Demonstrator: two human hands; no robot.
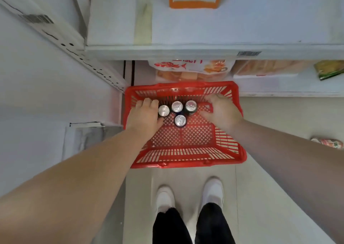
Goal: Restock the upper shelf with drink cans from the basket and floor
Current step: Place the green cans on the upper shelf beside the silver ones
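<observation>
A red plastic basket [188, 150] stands on the floor in front of the shelves. Several drink cans stand upright in its far half, silver tops up. My left hand [146, 113] reaches down at the left of the group, with fingers and thumb curled round the leftmost can [163, 110]. My right hand [221, 109] is at the basket's far right, fingers spread and bent, a small gap from the rightmost can [191, 106]. Two more cans [177, 106] [180, 120] stand between the hands. The white upper shelf [204, 53] juts out above the basket.
An orange-edged box [193, 1] sits on the upper shelf. Snack bags [191, 70] lie on the lower shelf behind the basket. A small packet [327, 143] lies on the floor at right. My white shoes [213, 191] stand just behind the basket.
</observation>
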